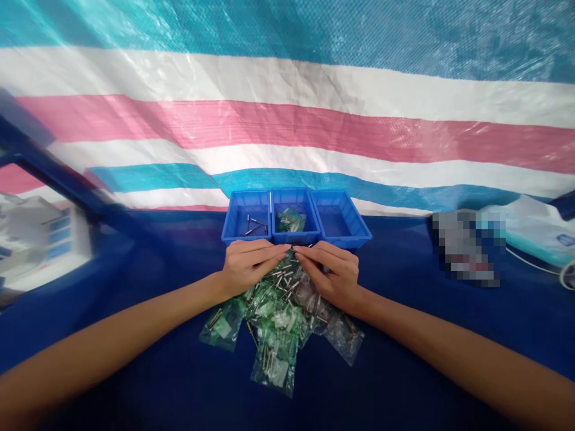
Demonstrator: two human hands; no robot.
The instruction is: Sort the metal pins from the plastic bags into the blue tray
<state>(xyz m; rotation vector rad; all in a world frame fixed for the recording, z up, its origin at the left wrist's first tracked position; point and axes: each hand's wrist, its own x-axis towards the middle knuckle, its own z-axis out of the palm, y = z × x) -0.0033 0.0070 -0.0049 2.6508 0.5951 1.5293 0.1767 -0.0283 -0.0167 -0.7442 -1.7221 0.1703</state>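
My left hand [251, 263] and my right hand [331, 272] meet fingertip to fingertip just in front of the blue bins. Both are closed in a pinch; a tiny dark bit shows between the fingertips, too small to name. Under and between the hands lies a heap of clear plastic bags [276, 353], some greenish, with metal pins and pale pieces inside. Loose silvery metal pins [285, 280], resembling screws or rivets, lie on top of the heap.
Three blue bins stand side by side: the left bin [233, 218] holds a few metal pins, the middle bin [313, 230] greenish bags, beside the right bin [357, 230]. A blurred grey item [465, 248] and a bluish plastic bag [530, 230] lie right; a white object [36, 245] stands left. Striped sheeting [287, 126] hangs behind.
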